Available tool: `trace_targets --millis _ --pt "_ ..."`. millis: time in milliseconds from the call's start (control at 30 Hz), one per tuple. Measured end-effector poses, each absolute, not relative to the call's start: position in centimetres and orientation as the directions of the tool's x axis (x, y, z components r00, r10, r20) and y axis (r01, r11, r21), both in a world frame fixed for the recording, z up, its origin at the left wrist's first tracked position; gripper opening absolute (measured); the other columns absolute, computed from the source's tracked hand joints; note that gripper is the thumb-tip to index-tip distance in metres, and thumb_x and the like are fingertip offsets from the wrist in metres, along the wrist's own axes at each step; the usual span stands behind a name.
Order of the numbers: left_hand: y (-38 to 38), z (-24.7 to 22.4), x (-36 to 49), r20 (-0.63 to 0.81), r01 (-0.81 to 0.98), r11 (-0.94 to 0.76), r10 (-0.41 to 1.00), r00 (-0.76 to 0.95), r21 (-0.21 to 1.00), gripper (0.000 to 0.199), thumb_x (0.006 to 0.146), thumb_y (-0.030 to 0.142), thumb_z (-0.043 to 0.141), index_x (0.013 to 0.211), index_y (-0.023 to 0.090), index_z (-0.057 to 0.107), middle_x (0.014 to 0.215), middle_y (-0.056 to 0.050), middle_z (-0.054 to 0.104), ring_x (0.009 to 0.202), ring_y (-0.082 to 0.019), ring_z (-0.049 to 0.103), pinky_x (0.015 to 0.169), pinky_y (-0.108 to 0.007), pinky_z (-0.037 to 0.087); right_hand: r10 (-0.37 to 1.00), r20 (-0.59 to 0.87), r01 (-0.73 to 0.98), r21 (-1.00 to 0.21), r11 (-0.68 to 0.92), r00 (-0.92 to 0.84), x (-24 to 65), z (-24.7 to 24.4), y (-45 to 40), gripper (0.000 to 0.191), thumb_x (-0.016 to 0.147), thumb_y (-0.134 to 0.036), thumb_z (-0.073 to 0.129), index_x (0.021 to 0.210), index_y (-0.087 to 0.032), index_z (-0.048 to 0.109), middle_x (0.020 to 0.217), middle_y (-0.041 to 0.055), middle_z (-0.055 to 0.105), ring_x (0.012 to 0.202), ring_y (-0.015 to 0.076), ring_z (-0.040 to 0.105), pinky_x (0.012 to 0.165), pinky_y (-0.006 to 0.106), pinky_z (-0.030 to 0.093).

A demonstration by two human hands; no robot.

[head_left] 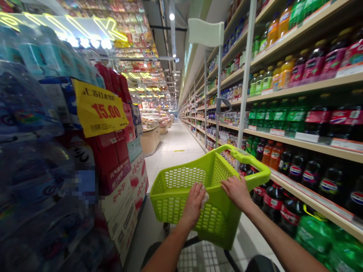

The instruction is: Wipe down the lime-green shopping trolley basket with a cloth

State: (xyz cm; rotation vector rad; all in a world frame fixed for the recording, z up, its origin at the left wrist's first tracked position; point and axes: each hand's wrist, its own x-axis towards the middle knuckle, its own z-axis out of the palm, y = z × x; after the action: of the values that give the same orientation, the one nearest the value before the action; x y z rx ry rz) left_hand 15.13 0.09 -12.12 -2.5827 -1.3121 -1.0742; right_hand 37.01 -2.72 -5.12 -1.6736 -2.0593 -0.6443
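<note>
A green plastic shopping cart (181, 204) stands in front of me, turned so that its handle (259, 175) points to the right. My left hand (196, 200) is at the near side of the basket, its fingers curled round a crumpled whitish piece, perhaps a tissue (204, 198). Further right, my right hand (236, 190) rests on the basket's rim close to the handle, with the fingers bent over the green edge. Inside the basket, the visible part shows a perforated green wall and a flap (222, 170).
Shelves of bottled drinks (286, 113) line the right side. On the left stand stacked cartons (124, 211) and wrapped bottles (34, 170), with a yellow price sign (100, 109). A tiled aisle (176, 139) runs ahead past display counters (151, 139).
</note>
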Motion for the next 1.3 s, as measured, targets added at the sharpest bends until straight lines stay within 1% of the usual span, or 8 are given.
trace_targets --millis 100,333,500,600,800,1000,1167,1300 --pt "-0.7 -12.6 14.0 0.584 0.735 -0.659 0.663 0.467 0.161 0.042 0.084 0.01 0.032 0.122 0.019 0.047 0.137 -0.006 0.037 0.132 -0.02 0.021 0.107 -0.045 0.024 0.786 0.58 0.977 0.113 0.183 -0.214 37.2 -5.2 -2.5 0.02 0.086 -0.031 0.046 0.088 -0.027 0.065 0.079 0.0024 0.063 0.083 0.0208 0.052 0.088 0.041 0.021" --pt "-5.3 -19.8 3.1 0.321 0.938 -0.285 0.923 0.213 0.197 0.049 0.072 0.0 0.034 0.11 0.019 0.057 0.131 -0.004 0.047 0.125 -0.02 0.034 0.104 -0.039 0.03 0.786 0.576 0.974 0.134 0.182 -0.226 37.6 -5.5 -2.4 0.021 0.086 -0.032 0.045 0.089 -0.028 0.066 0.079 0.0016 0.064 0.084 0.0204 0.052 0.088 0.041 0.02" --pt "-3.1 -15.4 2.6 0.573 0.931 -0.272 0.815 0.089 0.242 0.05 0.078 0.003 0.029 0.12 0.021 0.049 0.138 -0.003 0.037 0.131 -0.017 0.023 0.107 -0.04 0.024 0.785 0.569 0.97 0.152 0.192 -0.245 37.8 -5.5 -2.5 0.024 0.087 -0.034 0.042 0.092 -0.028 0.065 0.08 0.0017 0.064 0.083 0.0197 0.051 0.087 0.039 0.02" --pt "-1.4 -13.4 4.1 0.624 0.906 -0.354 0.769 0.14 0.233 0.051 0.078 0.001 0.027 0.123 0.016 0.046 0.14 -0.006 0.034 0.133 -0.016 0.013 0.109 -0.038 0.021 0.781 0.572 0.968 0.162 0.191 -0.25 38.0 -5.6 -2.6 0.025 0.088 -0.034 0.041 0.091 -0.028 0.066 0.079 0.0015 0.064 0.082 0.0192 0.052 0.086 0.039 0.02" --pt "-2.4 -17.6 6.2 0.68 0.861 -0.463 0.702 0.213 0.209 0.057 0.076 -0.005 0.027 0.125 0.019 0.043 0.139 -0.005 0.035 0.134 -0.016 0.007 0.107 -0.042 0.025 0.762 0.595 0.966 0.163 0.198 -0.257 38.3 -5.5 -3.0 0.024 0.087 -0.032 0.042 0.088 -0.028 0.066 0.078 0.0014 0.063 0.081 0.0186 0.053 0.086 0.039 0.021" --pt "0.2 -16.2 5.9 0.761 0.851 -0.5 0.611 0.217 0.158 0.055 0.071 0.001 0.044 0.124 0.018 0.044 0.136 -0.011 0.039 0.131 -0.024 0.024 0.103 -0.047 0.032 0.758 0.612 0.974 0.146 0.172 -0.226 38.3 -5.1 -3.8 0.023 0.086 -0.031 0.044 0.084 -0.026 0.066 0.075 0.0011 0.063 0.08 0.0193 0.052 0.086 0.039 0.021" --pt "1.5 -15.9 7.4 0.772 0.816 -0.541 0.602 0.206 0.205 0.055 0.068 -0.005 0.036 0.114 0.02 0.053 0.124 -0.005 0.053 0.124 -0.02 0.038 0.099 -0.045 0.039 0.762 0.62 0.982 0.145 0.124 -0.188 38.2 -5.2 -4.0 0.021 0.086 -0.031 0.046 0.082 -0.025 0.066 0.075 0.0017 0.062 0.081 0.0202 0.05 0.086 0.04 0.021" --pt "-1.5 -20.9 9.9 0.725 0.684 -0.725 0.511 0.462 0.076 0.048 0.077 0.0 0.035 0.116 0.023 0.051 0.12 -0.005 0.057 0.122 -0.018 0.041 0.095 -0.04 0.044 0.77 0.615 0.985 0.143 0.1 -0.167 38.5 -5.2 -4.1 0.021 0.085 -0.031 0.047 0.084 -0.025 0.066 0.076 0.0024 0.062 0.082 0.0206 0.05 0.089 0.042 0.018"
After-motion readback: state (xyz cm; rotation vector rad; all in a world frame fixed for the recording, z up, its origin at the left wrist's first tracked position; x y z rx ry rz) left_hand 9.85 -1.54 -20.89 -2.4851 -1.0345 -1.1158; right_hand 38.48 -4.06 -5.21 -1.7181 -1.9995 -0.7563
